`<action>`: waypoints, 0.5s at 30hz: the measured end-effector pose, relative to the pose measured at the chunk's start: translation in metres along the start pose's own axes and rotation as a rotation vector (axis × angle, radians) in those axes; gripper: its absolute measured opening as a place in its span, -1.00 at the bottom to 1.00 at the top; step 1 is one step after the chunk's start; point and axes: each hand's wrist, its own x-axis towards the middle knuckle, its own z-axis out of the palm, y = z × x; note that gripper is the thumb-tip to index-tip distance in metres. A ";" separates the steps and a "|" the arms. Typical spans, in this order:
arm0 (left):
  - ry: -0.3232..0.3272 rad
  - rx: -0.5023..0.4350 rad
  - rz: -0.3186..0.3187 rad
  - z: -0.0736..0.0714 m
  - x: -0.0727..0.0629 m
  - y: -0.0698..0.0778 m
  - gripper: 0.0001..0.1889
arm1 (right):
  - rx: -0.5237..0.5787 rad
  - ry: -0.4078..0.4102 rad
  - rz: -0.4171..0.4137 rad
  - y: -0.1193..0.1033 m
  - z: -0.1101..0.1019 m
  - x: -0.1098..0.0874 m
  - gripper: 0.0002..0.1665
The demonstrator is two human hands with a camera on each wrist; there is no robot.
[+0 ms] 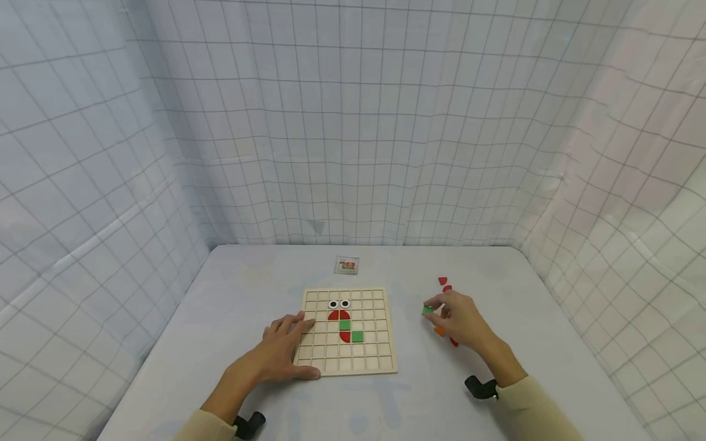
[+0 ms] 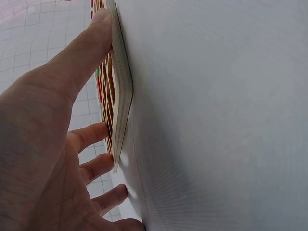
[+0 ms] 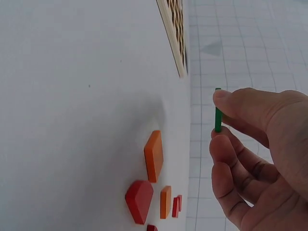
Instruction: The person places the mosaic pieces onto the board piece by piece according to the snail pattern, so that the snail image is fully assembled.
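Note:
A wooden grid board [image 1: 375, 361] lies on the table, bearing two eye discs [image 1: 339, 304], red rounded tiles [image 1: 339, 315] and green square tiles [image 1: 357, 337]. My left hand [image 1: 284, 352] rests on its near left corner, fingers spread, thumb [image 2: 91, 43] along the near edge. Right of the board, my right hand [image 1: 460, 315] pinches a green square tile [image 3: 218, 113] between thumb and fingertips, raised off the table. Below that hand lie orange tiles [image 3: 154, 156] and red tiles [image 3: 139, 202], partly hidden by it in the head view.
A small picture card [image 1: 347, 265] lies behind the board. One red tile [image 1: 443, 280] sits beyond the right hand. White sheeting with a dark grid [image 1: 353, 153] encloses the table's back and sides. Black wrist mounts [image 1: 481, 387] stick out from the forearms.

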 end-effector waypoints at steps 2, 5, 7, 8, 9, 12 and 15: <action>0.000 -0.002 -0.001 0.000 0.000 0.000 0.27 | 0.000 -0.016 -0.016 -0.005 0.004 0.001 -0.76; 0.002 -0.003 0.000 -0.001 0.001 0.000 0.27 | -0.001 -0.029 -0.040 -0.012 0.010 0.003 -0.79; 0.002 -0.005 0.001 0.000 0.001 0.000 0.27 | 0.006 -0.039 -0.066 -0.016 0.015 0.003 -0.81; 0.002 -0.004 0.001 0.001 0.002 -0.001 0.27 | 0.014 -0.046 -0.077 -0.017 0.017 0.003 -0.81; 0.001 -0.004 0.002 0.001 0.002 -0.001 0.27 | 0.023 -0.053 -0.087 -0.019 0.020 0.004 -0.81; 0.002 -0.002 0.006 0.001 0.002 -0.002 0.27 | 0.052 -0.076 -0.104 -0.025 0.028 0.004 -0.82; 0.003 0.001 0.008 0.000 0.001 -0.002 0.28 | 0.063 -0.106 -0.116 -0.033 0.036 0.005 -0.82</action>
